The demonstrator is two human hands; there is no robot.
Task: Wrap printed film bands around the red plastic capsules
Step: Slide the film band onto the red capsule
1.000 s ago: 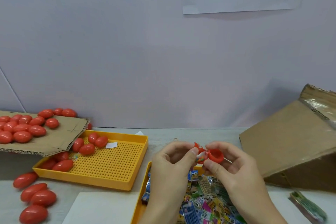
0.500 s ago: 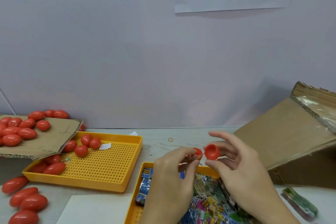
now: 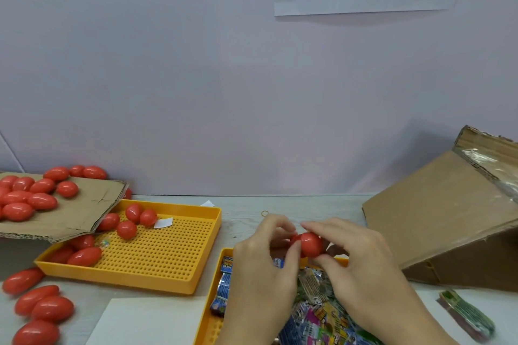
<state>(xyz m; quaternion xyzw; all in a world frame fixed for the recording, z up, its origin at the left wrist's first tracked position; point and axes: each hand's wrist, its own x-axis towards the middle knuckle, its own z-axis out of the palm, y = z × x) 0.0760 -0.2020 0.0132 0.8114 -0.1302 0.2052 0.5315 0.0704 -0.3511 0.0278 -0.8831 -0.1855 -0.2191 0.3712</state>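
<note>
Two halves, apart half a second ago, now joined as one red capsule. Left hand and right hand pinch its opposite ends; long axis runs hand to hand.

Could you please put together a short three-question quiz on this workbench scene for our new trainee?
1. True or false: both hands hold one red capsule between them.
2. Where do the printed packets lie? A) on the cardboard sheet B) in the near yellow tray under the hands C) in the brown box
3. Fill in: several loose capsules rest on a cardboard sheet whose edge overlaps the far yellow ____.

Key
1. True: the left hand and right hand both pinch it above the near tray.
2. B
3. tray
</note>
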